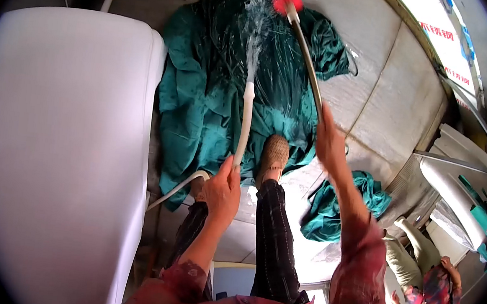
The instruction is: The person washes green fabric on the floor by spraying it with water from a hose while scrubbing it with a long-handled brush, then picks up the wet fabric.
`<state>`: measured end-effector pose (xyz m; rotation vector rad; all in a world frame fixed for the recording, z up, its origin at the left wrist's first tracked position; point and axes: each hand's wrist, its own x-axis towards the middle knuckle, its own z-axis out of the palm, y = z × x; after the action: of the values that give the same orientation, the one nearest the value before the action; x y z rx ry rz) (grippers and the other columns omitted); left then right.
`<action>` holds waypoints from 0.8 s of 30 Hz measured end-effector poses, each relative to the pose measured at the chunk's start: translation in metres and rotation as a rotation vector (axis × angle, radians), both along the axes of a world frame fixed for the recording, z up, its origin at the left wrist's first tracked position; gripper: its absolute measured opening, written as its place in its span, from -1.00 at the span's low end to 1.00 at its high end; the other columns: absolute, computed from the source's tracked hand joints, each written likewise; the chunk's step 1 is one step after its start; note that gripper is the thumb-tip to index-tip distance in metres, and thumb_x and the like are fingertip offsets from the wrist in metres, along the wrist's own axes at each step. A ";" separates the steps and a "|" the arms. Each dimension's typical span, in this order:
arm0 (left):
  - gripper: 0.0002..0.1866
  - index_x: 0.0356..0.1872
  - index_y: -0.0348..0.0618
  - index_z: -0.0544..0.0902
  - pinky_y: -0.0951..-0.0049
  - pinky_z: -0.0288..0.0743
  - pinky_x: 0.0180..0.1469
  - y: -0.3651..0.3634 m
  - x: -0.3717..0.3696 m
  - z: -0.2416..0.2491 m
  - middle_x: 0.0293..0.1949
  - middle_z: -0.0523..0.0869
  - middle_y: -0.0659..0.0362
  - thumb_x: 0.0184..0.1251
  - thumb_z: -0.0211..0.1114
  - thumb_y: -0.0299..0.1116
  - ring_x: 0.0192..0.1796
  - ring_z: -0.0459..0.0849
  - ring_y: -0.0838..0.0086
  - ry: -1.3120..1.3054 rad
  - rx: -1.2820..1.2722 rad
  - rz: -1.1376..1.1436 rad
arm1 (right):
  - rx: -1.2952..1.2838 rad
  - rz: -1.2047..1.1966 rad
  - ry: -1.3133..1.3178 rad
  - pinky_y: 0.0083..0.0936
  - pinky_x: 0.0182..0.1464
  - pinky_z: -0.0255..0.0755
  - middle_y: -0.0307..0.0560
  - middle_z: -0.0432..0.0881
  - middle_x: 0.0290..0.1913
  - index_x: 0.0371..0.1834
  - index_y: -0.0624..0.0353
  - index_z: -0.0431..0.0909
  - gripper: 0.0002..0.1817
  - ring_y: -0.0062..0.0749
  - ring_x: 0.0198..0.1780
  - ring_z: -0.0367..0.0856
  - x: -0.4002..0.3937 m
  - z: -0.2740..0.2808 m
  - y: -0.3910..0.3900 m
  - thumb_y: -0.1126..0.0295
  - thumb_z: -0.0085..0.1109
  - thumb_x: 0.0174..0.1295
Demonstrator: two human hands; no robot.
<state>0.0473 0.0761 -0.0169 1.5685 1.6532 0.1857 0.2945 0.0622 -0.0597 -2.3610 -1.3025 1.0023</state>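
My left hand [223, 191] is closed around a pale hose [245, 122], and water sprays from its far end onto a large green cloth [185, 110]. That cloth lies spread and wrinkled over the floor tiles, dark and wet in its upper part. In my right hand [332, 140] is the long handle of a brush [309, 61]. Its red head [287, 3] rests at or just above the cloth's far edge, right of the spray; contact is hard to tell. My shoe [274, 155] is on the cloth's near part.
A big white rounded object [65, 151] fills the left side. A second green cloth [344, 207] lies bunched on the tiles at right. Farther right, another person [433, 293] in a patterned top is near white boards and a metal bar [456, 162].
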 end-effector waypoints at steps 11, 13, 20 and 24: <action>-0.69 -0.01 -0.26 0.56 0.27 0.35 -0.46 0.000 -0.005 0.008 -0.62 0.60 -0.03 0.28 0.13 -0.34 -0.57 0.59 0.21 0.008 -0.111 0.066 | 0.104 -0.009 0.044 0.06 -0.41 0.28 0.41 0.51 -0.44 0.33 -0.01 0.09 -0.50 0.30 -0.43 0.49 -0.001 -0.019 0.085 0.36 -0.19 0.30; -0.68 0.02 -0.27 0.55 0.36 0.28 -0.47 0.009 -0.006 0.008 -0.63 0.51 0.04 0.33 0.10 -0.32 -0.56 0.47 0.38 0.006 -0.129 0.076 | 0.092 -0.009 0.039 0.04 -0.43 0.29 0.37 0.53 -0.43 0.36 -0.04 0.06 -0.49 0.29 -0.44 0.50 -0.005 -0.009 0.062 0.36 -0.20 0.31; -0.70 0.00 -0.25 0.55 0.33 0.36 -0.49 0.006 -0.023 0.008 -0.57 0.61 -0.03 0.30 0.11 -0.37 -0.54 0.60 0.22 -0.040 -0.016 0.101 | -0.167 0.045 -0.027 -0.02 -0.47 0.34 0.30 0.55 -0.50 0.42 -0.12 -0.11 -0.35 0.19 -0.49 0.54 -0.057 -0.009 0.004 0.39 -0.14 0.27; -0.70 0.00 -0.31 0.56 0.36 0.33 -0.52 0.005 -0.021 0.011 -0.60 0.59 -0.02 0.31 0.11 -0.40 -0.60 0.54 0.32 -0.062 -0.034 0.205 | 0.099 0.054 -0.075 0.07 -0.44 0.33 0.29 0.54 -0.52 0.29 -0.11 0.13 -0.52 0.28 -0.46 0.50 -0.029 -0.021 0.104 0.32 -0.12 0.28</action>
<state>0.0264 0.0814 -0.0060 1.3539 1.7577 0.3092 0.2657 0.1658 -0.0805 -2.3210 -1.4167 0.8510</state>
